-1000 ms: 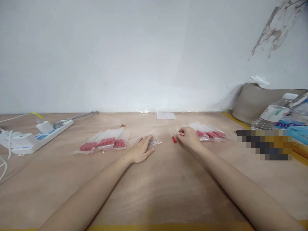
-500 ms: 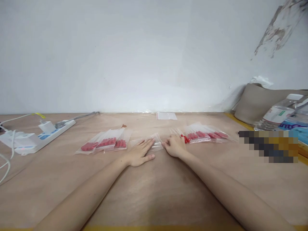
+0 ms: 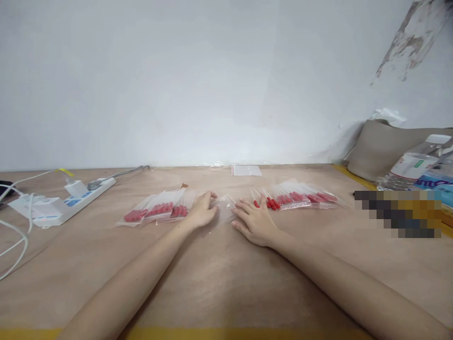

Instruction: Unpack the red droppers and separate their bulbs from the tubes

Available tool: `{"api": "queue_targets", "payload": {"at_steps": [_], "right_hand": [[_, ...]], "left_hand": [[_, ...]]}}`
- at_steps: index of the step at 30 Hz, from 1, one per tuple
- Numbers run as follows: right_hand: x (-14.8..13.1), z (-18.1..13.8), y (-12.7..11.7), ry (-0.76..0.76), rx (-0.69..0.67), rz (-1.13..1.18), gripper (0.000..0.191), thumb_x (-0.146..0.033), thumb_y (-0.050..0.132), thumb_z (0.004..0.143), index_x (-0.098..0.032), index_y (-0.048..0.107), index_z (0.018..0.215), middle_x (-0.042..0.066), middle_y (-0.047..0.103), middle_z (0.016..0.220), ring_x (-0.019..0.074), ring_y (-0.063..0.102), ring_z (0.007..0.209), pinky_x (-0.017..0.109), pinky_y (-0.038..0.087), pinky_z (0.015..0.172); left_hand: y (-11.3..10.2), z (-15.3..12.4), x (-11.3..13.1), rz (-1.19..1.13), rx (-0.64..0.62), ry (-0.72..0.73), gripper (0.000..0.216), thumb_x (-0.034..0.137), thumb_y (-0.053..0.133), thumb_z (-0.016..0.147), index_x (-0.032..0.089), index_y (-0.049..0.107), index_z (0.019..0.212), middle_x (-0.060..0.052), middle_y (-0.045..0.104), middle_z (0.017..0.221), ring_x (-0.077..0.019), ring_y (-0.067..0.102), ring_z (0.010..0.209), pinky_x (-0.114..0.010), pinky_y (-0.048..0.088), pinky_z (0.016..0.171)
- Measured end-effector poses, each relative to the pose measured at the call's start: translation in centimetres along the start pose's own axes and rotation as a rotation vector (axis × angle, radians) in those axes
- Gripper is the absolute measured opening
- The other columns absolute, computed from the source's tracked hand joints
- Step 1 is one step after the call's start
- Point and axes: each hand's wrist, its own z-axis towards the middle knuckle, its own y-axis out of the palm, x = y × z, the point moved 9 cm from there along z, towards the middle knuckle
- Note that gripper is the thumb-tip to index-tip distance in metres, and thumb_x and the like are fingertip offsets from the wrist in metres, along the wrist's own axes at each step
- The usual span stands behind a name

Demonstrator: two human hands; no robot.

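A thin clear plastic bag [image 3: 225, 208] lies flat on the table between my two hands. My left hand [image 3: 204, 211] has its fingers bent in a pinch at the bag's left edge; the exact contact is hard to see. Spread over the right side, my right hand [image 3: 257, 221] lies open with its fingertips on the plastic. Just beyond it are loose white sticks with red tips [image 3: 273, 203], partly hidden by the fingers. Beside my left hand, several zip bags with red-tipped sticks [image 3: 161, 208] overlap in a row. Similar filled zip bags [image 3: 293, 197] lie to the right.
Near the wall lies a stack of flat zip bags [image 3: 247, 171]. A white power strip [image 3: 58, 215] with chargers and cables is at the left. A water bottle [image 3: 412, 163], a grey-brown bag [image 3: 371, 151] and a blurred patch [image 3: 399, 210] occupy the right side.
My left hand has gone from lying flat to a pinch at the bag's left edge. My right hand has opened from a pinch and spread out. The view has shifted slightly.
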Motion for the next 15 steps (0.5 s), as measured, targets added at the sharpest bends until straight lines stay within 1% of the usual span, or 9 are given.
{"api": "queue_targets", "payload": {"at_steps": [2,5,7,8,10,12,15], "right_hand": [[0.9,-0.4,-0.9,0.048,0.058,0.0,0.032,-0.039,0.034,0.089,-0.024,0.058,0.105,0.005,0.059,0.112,0.0204,0.048,0.107,0.056,-0.002,0.1],[2.1,-1.4,-1.6,0.094,0.132,-0.006,0.026,-0.035,0.04,0.087,-0.023,0.063,0.084,0.002,0.064,0.094,0.0168,0.053,0.092,0.052,0.006,0.101],[2.4,-2.0,-1.8,0.098,0.17,-0.002,0.023,-0.032,0.044,0.085,-0.023,0.063,0.077,0.001,0.064,0.089,0.0159,0.052,0.089,0.049,0.01,0.1],[2.5,-2.3,-1.7,0.097,0.183,0.003,0.021,-0.032,0.046,0.084,-0.023,0.063,0.076,0.001,0.063,0.088,0.0159,0.052,0.088,0.049,0.012,0.1],[2.5,-2.5,-1.6,0.095,0.196,0.013,0.019,-0.03,0.048,0.082,-0.023,0.063,0.075,0.001,0.063,0.087,0.0161,0.051,0.088,0.048,0.012,0.099],[2.5,-2.5,-1.4,0.098,0.198,0.024,0.018,-0.029,0.049,0.082,-0.023,0.064,0.074,0.001,0.063,0.087,0.0164,0.051,0.088,0.048,0.012,0.099],[2.4,-2.4,-1.1,0.11,0.191,0.037,0.017,-0.028,0.049,0.081,-0.024,0.064,0.074,0.0,0.062,0.087,0.0168,0.05,0.09,0.047,0.011,0.1]], "left_hand": [[-0.3,1.0,-0.3,0.083,0.002,-0.06,0.03,0.03,0.055,0.073,0.017,0.047,0.099,-0.008,0.06,0.102,-0.02,0.056,0.095,-0.03,0.043,0.08],[0.2,2.5,-0.7,0.114,-0.043,-0.104,0.032,0.033,0.064,0.064,0.018,0.049,0.088,-0.004,0.063,0.085,-0.0188,0.059,0.079,-0.026,0.044,0.066],[0.2,3.5,-1.3,0.145,-0.054,-0.139,0.027,0.032,0.065,0.065,0.019,0.05,0.084,-0.002,0.063,0.08,-0.0173,0.059,0.074,-0.024,0.043,0.062],[-0.2,4.0,-1.8,0.167,-0.04,-0.165,0.024,0.03,0.063,0.067,0.019,0.05,0.084,-0.002,0.063,0.08,-0.0173,0.06,0.074,-0.023,0.043,0.062],[-1.7,5.0,-3.2,0.224,0.025,-0.23,0.02,0.028,0.057,0.072,0.019,0.051,0.089,-0.005,0.063,0.086,-0.0189,0.06,0.079,-0.025,0.042,0.065],[-3.7,5.7,-4.9,0.284,0.099,-0.295,0.022,0.027,0.053,0.076,0.017,0.05,0.096,-0.009,0.062,0.092,-0.0219,0.059,0.084,-0.028,0.043,0.067],[-6.3,6.1,-6.9,0.369,0.175,-0.357,0.027,0.026,0.052,0.076,0.014,0.049,0.1,-0.014,0.06,0.096,-0.0262,0.057,0.09,-0.032,0.043,0.071]]}}
